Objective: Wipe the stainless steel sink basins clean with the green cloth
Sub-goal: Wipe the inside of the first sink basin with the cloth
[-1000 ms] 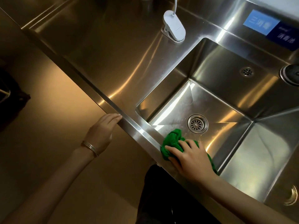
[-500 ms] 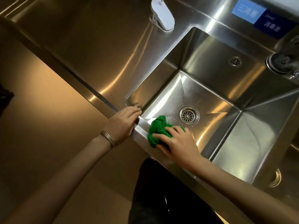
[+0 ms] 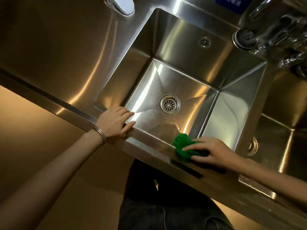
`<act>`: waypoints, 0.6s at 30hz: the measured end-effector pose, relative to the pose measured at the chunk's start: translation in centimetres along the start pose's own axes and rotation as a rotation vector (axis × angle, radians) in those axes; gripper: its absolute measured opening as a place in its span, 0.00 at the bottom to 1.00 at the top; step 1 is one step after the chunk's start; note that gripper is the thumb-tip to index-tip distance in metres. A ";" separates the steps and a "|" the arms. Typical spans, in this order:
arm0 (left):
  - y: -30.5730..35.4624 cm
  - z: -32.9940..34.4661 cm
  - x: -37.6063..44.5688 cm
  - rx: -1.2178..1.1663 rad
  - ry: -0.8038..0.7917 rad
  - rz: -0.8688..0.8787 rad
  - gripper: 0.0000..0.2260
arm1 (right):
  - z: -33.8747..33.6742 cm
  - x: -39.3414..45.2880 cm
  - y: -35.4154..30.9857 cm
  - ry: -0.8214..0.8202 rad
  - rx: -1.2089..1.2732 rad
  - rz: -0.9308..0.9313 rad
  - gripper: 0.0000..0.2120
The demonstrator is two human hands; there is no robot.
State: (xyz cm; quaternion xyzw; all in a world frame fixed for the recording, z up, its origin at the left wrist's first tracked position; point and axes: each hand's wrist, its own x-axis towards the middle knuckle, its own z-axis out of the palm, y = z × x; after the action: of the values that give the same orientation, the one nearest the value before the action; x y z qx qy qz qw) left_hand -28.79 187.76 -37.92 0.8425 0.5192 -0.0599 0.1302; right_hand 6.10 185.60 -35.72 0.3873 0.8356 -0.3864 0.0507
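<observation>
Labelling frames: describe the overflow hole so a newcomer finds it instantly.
Start at the big square stainless steel sink basin. On its far wall, left of the blurred chrome tap, sits the small round perforated overflow hole. It is wall-mounted and smaller than the round floor drain strainer.

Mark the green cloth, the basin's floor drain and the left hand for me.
green cloth (image 3: pixel 181 145), head view, on its bunched top left of the fingers.
floor drain (image 3: pixel 169 104), head view, on the strainer's centre.
left hand (image 3: pixel 114 122), head view, on its back.

White clip (image 3: pixel 122 5), faucet (image 3: pixel 269 29), bracelet (image 3: pixel 100 132)
</observation>
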 end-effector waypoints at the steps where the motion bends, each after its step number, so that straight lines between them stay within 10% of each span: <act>1: 0.1 0.1 0.3 -0.023 -0.033 -0.004 0.34 | -0.5 1.1 0.1 0.014 0.070 0.053 0.21; 18: -0.1 2.0 3.9 -0.101 -0.107 0.118 0.46 | 9.6 16.7 4.8 -0.101 -0.211 0.024 0.20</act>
State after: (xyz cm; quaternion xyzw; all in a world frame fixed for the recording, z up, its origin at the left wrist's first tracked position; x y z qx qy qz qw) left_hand -27.09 190.60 -40.77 0.8596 0.4632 -0.0708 0.2037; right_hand -4.28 191.08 -51.70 0.3700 0.8632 -0.3146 0.1377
